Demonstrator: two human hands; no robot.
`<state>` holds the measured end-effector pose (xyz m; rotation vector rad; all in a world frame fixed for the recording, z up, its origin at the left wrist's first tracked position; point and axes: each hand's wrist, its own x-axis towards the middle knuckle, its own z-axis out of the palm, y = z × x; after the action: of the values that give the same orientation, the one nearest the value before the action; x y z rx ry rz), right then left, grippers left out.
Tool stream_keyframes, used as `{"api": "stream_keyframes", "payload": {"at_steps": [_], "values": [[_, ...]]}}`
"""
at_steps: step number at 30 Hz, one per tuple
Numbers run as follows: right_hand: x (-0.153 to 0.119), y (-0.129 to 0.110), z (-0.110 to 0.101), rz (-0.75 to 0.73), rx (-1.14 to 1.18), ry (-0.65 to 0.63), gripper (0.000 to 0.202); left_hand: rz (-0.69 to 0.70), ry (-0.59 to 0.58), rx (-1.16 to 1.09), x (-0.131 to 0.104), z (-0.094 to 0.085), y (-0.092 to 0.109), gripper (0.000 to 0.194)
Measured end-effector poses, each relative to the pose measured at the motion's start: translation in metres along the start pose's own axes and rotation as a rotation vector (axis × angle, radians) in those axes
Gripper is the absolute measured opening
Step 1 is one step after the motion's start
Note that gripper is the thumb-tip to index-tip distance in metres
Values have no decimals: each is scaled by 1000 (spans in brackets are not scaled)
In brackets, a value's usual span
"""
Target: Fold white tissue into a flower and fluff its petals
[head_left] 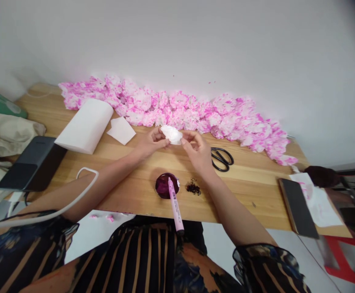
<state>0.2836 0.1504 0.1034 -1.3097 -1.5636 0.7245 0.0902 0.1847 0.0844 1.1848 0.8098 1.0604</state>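
Observation:
Between both hands, over the middle of the wooden table [119, 175], is a small bunched piece of white tissue paper [171, 134]. My left hand [153, 142] pinches its left side, and my right hand [198, 151] grips the right side with thumb and fingers. Nearer to me stands a small dish of dark purple liquid [162, 187], with a pink marker pen [176, 209] leaning across its rim. A little pile of dark, thin curly bits [193, 187] lies beside the dish. Black-handled scissors [223, 158] rest right of my right hand, their blades hidden.
A long row of pink-and-white paper flowers [177, 110] lines the wall. At left are a white paper stack [86, 124], folded paper [122, 131], a black box-shaped device [31, 165] and a white cable [86, 195]. A dark flat case [297, 207] and stained paper [325, 209] lie right.

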Motion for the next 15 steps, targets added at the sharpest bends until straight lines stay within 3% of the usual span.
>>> {"api": "stream_keyframes", "payload": {"at_steps": [3,6,9,15], "values": [[-2,-6,-3,-234,-149,103,19,15,23,38,0,0,1,42],[-4,-9,-3,-411,-235,79,9,53,20,89,-1,1,3,38],[-4,-8,0,-431,-279,50,7,83,19,128,-3,4,5,33],[-4,-5,2,-326,-294,33,5,92,63,169,-5,8,5,31]]}}
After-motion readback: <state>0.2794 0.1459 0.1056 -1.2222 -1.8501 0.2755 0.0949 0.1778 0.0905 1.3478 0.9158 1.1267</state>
